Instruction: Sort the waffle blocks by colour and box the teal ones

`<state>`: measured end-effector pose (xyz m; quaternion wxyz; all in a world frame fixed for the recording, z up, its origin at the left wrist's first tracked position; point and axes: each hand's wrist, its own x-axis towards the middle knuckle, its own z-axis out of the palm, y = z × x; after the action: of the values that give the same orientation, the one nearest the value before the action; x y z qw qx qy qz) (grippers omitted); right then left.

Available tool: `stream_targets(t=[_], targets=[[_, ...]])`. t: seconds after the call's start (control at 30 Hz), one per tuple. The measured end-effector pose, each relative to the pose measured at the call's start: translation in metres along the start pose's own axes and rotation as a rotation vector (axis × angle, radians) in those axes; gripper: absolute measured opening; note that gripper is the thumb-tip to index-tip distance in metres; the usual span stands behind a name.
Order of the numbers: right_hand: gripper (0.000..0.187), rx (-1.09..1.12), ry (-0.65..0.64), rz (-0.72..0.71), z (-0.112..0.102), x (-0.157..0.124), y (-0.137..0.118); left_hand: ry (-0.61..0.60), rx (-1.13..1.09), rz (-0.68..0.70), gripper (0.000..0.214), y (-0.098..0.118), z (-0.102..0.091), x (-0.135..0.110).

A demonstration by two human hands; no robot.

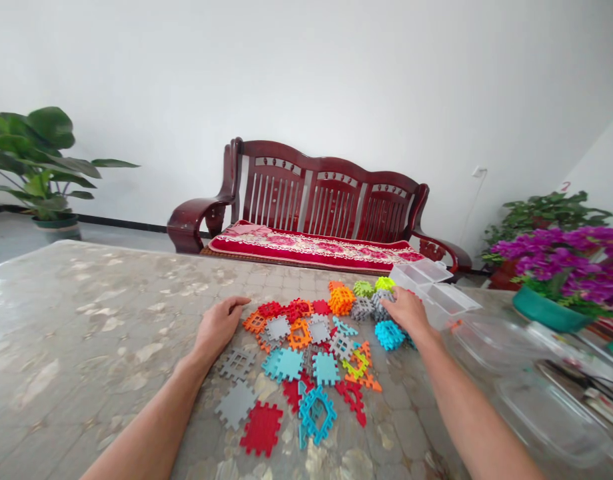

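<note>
Loose interlocking plastic tiles with notched edges lie in a spread on the table, among them a red tile (262, 429), a plain grey tile (236, 404) and a blue frame tile (317, 414). My left hand (219, 327) rests on the tabletop left of the spread, fingers loosely extended, holding nothing. At the far right, my right hand (406, 309) has its fingers closed at a stack of grey tiles (382, 304); its fingertips are partly hidden. Close by stand an orange stack (341, 301), a blue stack (389, 335) and a yellow-green stack (385, 283).
A clear divided plastic box (449, 298) stands open behind my right hand. Clear plastic lids (551, 413) lie on the right, near a teal pot of purple flowers (551, 309). Beyond the patterned table (111, 347) is a wooden bench (331, 200).
</note>
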<state>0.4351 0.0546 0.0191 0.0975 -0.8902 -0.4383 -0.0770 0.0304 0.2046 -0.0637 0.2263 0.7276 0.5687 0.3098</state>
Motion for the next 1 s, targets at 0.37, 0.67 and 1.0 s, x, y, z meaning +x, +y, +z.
stream_targets(t=[0.37,0.67,1.0], targets=[[0.038,0.128,0.13,-0.164,0.004,-0.019,-0.017,0.008,-0.03,-0.004,0.036,0.0,0.001,0.0],[0.035,0.506,-0.148,-0.634,0.016,-0.095,-0.134,0.017,-0.037,-0.006,0.037,0.005,-0.001,-0.003],[0.033,0.186,-0.235,-0.912,0.013,-0.108,-0.19,0.019,-0.055,0.001,0.037,0.005,0.0,-0.003]])
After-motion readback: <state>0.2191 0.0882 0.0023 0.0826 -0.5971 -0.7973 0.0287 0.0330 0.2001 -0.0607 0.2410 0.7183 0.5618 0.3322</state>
